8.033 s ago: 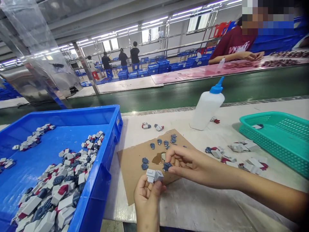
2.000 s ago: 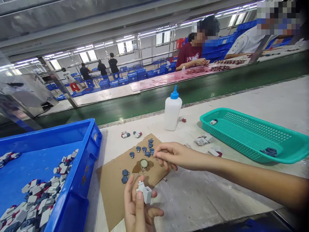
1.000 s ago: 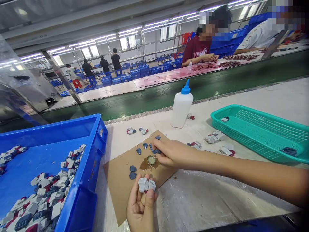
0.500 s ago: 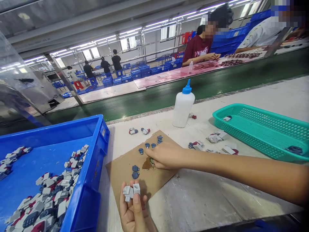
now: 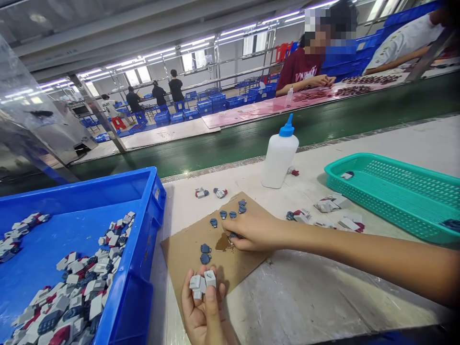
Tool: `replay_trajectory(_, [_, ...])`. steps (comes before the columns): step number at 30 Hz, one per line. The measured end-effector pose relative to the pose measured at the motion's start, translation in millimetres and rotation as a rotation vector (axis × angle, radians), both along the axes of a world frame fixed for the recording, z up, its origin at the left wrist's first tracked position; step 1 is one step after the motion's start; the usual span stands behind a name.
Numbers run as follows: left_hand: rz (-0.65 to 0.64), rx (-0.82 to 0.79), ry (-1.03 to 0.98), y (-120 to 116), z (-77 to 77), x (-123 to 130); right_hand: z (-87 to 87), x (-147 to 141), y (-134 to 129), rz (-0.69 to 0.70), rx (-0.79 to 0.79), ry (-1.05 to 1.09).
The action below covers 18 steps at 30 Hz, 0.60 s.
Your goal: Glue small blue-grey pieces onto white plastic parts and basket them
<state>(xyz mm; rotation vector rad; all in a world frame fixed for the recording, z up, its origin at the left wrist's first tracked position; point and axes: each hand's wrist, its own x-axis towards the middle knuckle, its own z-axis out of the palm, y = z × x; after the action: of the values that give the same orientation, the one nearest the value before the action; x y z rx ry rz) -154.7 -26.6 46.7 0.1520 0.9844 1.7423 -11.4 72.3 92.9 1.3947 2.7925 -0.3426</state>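
Observation:
My left hand (image 5: 206, 311) is closed on a light grey block-shaped plastic part (image 5: 201, 283), its thumb pressed against the front. Over the cardboard sheet (image 5: 190, 235), my right hand (image 5: 251, 227) pinches a small dark blue plastic piece (image 5: 235, 235), mostly hidden by the fingers. Right beside those fingertips is a puddle of brownish, shiny liquid (image 5: 223, 243). Two loose dark blue pieces (image 5: 205, 254) lie on the cardboard nearer my left hand. Several more dark blue pieces (image 5: 223, 214) are scattered along its far edge.
A blue bin (image 5: 143, 230) with many grey, red and blue parts stands at left. Behind the cardboard is a white bottle (image 5: 279, 160) with a blue nozzle. Assembled parts (image 5: 328, 203) lie near a green basket (image 5: 373, 201) at right. Beyond the green belt (image 5: 201, 155), a person in maroon (image 5: 305, 72) works.
The dark blue piece in my right hand has shifted at the puddle's edge, and more of its blue side shows. My left hand keeps its grip. The whole view has moved slightly.

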Motion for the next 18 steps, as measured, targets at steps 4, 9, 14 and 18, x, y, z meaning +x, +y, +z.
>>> replay_trajectory(4, [-0.003, 0.027, 0.01, 1, -3.5, -2, 2.8, 2, -2, -0.073, -0.076, 0.063])
replay_trajectory(9, [-0.062, 0.017, 0.035, 1, -3.7, -2, 10.3, 5, -6, -0.117, -0.166, 0.164])
replay_trajectory(14, [-0.147, -0.006, 0.075, 0, 0.8, 1, 25.3, 6, -17, -0.139, -0.444, 0.516])
replay_trajectory(18, [-0.163, -0.016, 0.092, -1, 1.9, 4, 37.4, 4, -31, -0.091, -0.622, 0.687])
